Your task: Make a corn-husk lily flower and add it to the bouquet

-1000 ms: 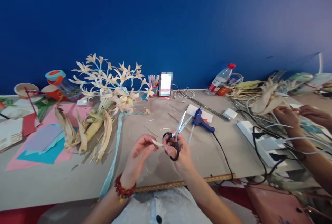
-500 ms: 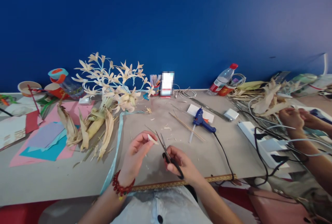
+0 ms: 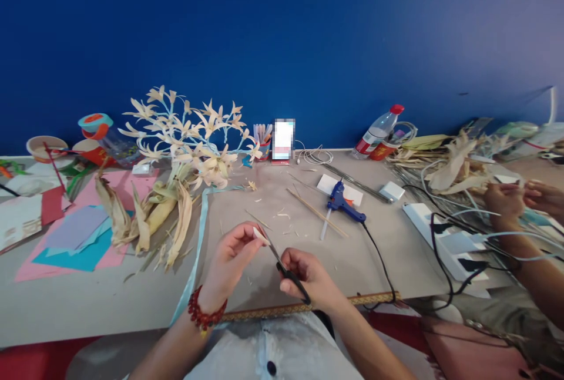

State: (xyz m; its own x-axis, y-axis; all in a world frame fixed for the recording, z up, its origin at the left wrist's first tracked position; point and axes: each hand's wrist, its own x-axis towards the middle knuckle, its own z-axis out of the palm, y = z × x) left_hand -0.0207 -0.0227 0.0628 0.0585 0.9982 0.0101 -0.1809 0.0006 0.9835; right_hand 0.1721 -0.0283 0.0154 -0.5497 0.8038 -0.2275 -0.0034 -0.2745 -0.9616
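A small pale piece of corn husk [image 3: 261, 235] is pinched between the thumb and fingers of my left hand [image 3: 238, 251]. My right hand [image 3: 306, 274] grips black-handled scissors [image 3: 282, 264], their blades closed together and lying against the husk piece. Thin pale scraps [image 3: 284, 215] are scattered on the table [image 3: 233, 207] just beyond my hands. Farther back on the left stands a spray of cream husk flowers [image 3: 194, 133] on light-blue stems, and dried corn husks [image 3: 178, 227] lie in front of it.
A blue glue gun [image 3: 341, 201] rests right of centre, its cord running to the front edge. Beyond it are a power strip [image 3: 440, 239] and a co-worker's hands [image 3: 506, 198]. Colored paper [image 3: 73, 251] covers the left side. A bottle [image 3: 376, 133] and a phone [image 3: 283, 140] stand against the wall.
The scissor blades, apart before, have closed at the husk piece. My left hand still holds that piece in nearly the same place. The co-worker's hands have shifted slightly right.
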